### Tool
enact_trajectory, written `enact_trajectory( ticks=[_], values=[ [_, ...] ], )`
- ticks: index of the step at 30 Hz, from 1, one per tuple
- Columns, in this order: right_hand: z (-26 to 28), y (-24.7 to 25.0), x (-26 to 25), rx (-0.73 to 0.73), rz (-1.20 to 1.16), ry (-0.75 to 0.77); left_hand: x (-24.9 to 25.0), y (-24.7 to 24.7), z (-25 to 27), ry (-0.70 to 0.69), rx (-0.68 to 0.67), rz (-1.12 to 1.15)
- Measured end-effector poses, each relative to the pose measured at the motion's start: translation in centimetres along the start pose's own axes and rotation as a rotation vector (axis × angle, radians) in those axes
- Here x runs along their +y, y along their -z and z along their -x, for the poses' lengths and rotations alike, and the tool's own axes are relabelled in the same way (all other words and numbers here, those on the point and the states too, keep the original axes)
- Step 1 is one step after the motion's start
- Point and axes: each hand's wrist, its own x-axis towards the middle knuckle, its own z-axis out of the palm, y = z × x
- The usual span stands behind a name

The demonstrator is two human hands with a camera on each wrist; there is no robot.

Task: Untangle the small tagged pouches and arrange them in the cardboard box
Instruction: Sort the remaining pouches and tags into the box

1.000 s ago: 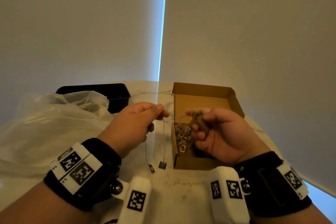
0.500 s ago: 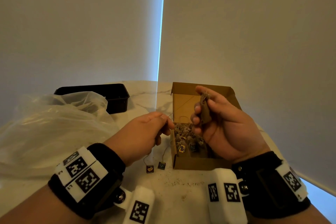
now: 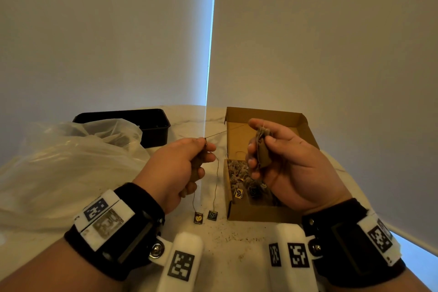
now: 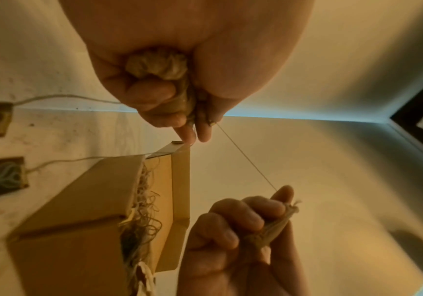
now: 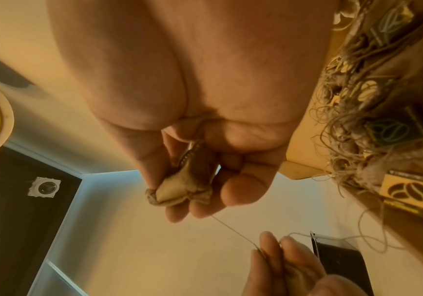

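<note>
My right hand [image 3: 260, 140] is raised over the open cardboard box [image 3: 260, 213] and grips a small brown pouch [image 3: 263, 149]; the same pouch [image 5: 185, 188] shows between its fingers in the right wrist view. My left hand [image 3: 206, 147], left of the box, holds another pouch [image 4: 159, 66] in its palm and pinches a thin string [image 3: 225, 131]. The string runs taut between the two hands. Two more strings hang from the left hand to two dark tags [image 3: 198, 217] [image 3: 212, 215] lying on the table. Several tagged pouches [image 3: 239, 173] lie tangled in the box.
A crumpled clear plastic bag [image 3: 59, 168] covers the table's left side. A black tray [image 3: 151, 125] sits behind it. The pale marble table [image 3: 225, 239] has crumbs in front of the box. Plain walls close in behind the table and on its right.
My right hand has lifted its pouch up and away from the left hand, drawing the string between them taut. The left hand has shifted only slightly; the tags stay in place.
</note>
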Motion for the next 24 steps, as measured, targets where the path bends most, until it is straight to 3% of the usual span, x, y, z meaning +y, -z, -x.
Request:
enact_trajectory(
  ticks=[5, 8, 10, 14, 24],
  values=[
    [-0.4, 0.2, 0.2, 0.068, -0.017, 0.041, 0.0, -0.2, 0.4, -0.182, -0.033, -0.436],
    [-0.8, 0.3, 0.3, 0.275, 0.025, 0.092, 0.3, -0.2, 1.1, -0.195, -0.181, -0.446],
    [-0.9, 0.5, 0.5, 0.394, 0.19, 0.056, 0.5, -0.3, 1.6, -0.176, -0.284, -0.372],
    [-0.4, 0.0, 1.6, 0.26, 0.503, -0.1, 0.2, -0.6, 1.6, -0.177, -0.294, -0.323],
    [-0.2, -0.7, 1.8, 0.222, 0.501, -0.066, -0.5, -0.5, 0.7, -0.215, -0.146, -0.325]
  ],
)
